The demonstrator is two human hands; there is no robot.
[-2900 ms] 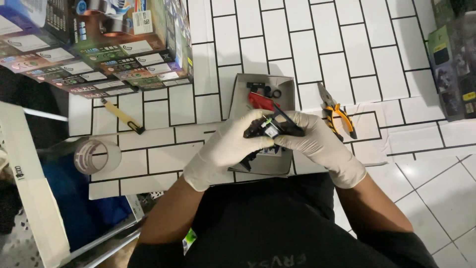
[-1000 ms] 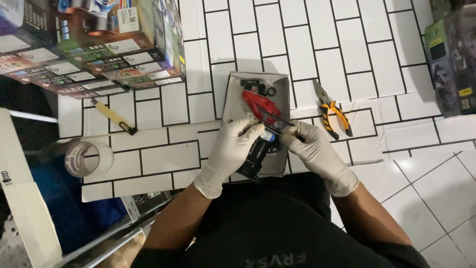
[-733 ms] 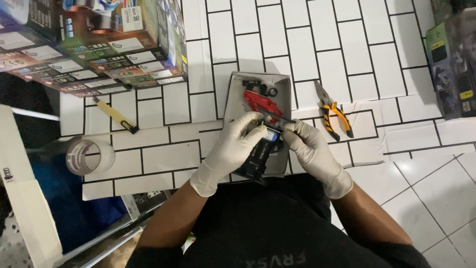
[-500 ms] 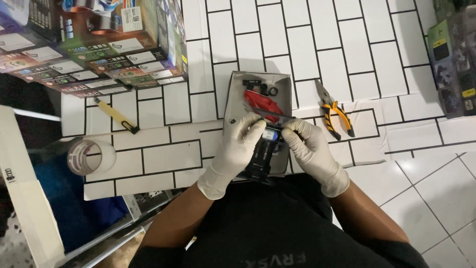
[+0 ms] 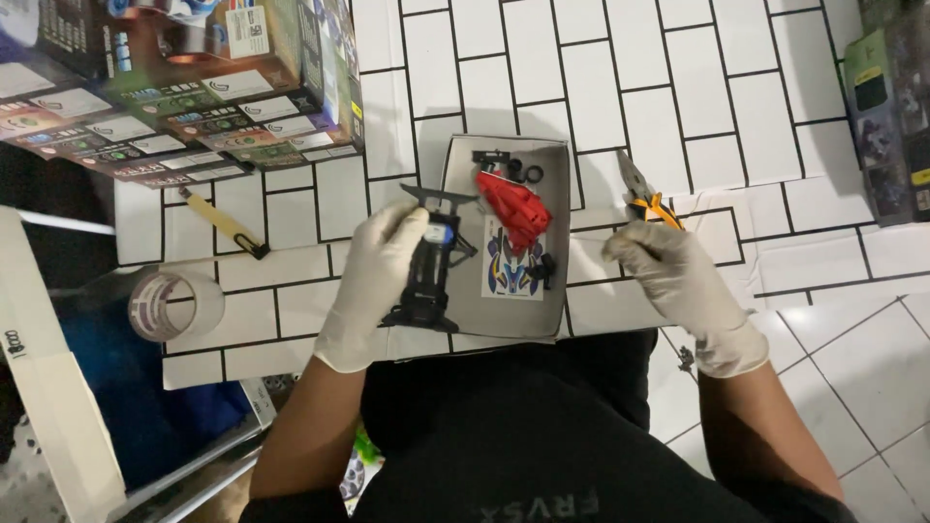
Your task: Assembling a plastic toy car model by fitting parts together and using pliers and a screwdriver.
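Observation:
My left hand (image 5: 373, 281), in a white glove, grips a black toy car chassis (image 5: 429, 266) over the left edge of a shallow grey box tray (image 5: 552, 315). In the tray lie a red car body shell (image 5: 513, 208), a coloured sticker sheet (image 5: 511, 266) and small black parts (image 5: 518, 172). My gloved right hand (image 5: 673, 286) is off to the right of the tray. Its fingers curl over the handle ends of orange-handled pliers (image 5: 647, 199) lying on the white tiles.
A roll of clear tape (image 5: 174, 303) and a yellow-handled tool (image 5: 225, 223) lie at the left. Printed cardboard boxes (image 5: 184, 87) stand at the top left, and another box (image 5: 886, 116) at the right edge. A white board (image 5: 48, 387) leans at the far left.
My right hand has let go of the chassis and moved right onto the pliers. My left hand has carried the chassis left, toward the tray's left edge.

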